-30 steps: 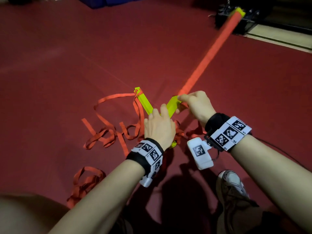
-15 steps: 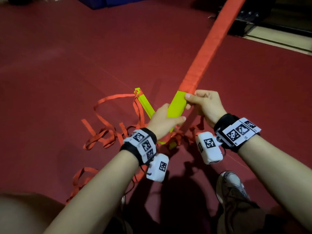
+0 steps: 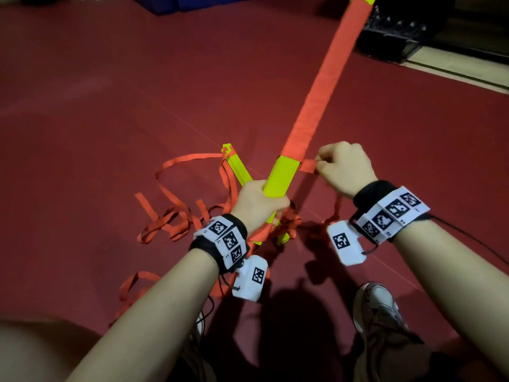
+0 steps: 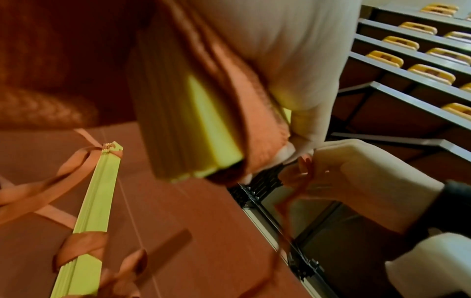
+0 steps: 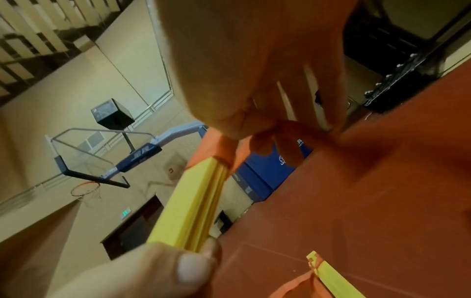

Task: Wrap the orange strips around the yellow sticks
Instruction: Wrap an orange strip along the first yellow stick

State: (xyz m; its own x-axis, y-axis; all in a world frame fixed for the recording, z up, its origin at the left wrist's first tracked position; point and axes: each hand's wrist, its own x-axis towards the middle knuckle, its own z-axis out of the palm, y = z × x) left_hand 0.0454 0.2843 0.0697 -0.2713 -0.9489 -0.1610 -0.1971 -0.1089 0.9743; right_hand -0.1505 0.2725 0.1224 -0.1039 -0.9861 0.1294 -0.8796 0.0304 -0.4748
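Note:
A long yellow stick [image 3: 280, 176] slants up and away from me, most of its length covered by wound orange strip [image 3: 322, 89]. My left hand [image 3: 257, 204] grips its bare yellow lower part [image 5: 188, 207]. My right hand [image 3: 344, 168] pinches the free orange strip end [image 3: 308, 165], pulled taut to the right of the stick at the edge of the wrap. A second yellow stick [image 3: 238, 169] lies on the floor to the left, with orange strip tied near its tip [image 4: 109, 150].
Loose orange strips [image 3: 170, 219] sprawl in loops over the red floor [image 3: 110, 106] left of and under my hands. A shoe [image 3: 377, 307] sits below my right arm. A dark rack [image 3: 396, 31] stands at the far right, a blue pad [image 3: 192, 1] at the far top.
My right hand let go of the stick's edge and drew the strip end out to the right. The stick tipped slightly steeper; my left hand keeps its grip lower down.

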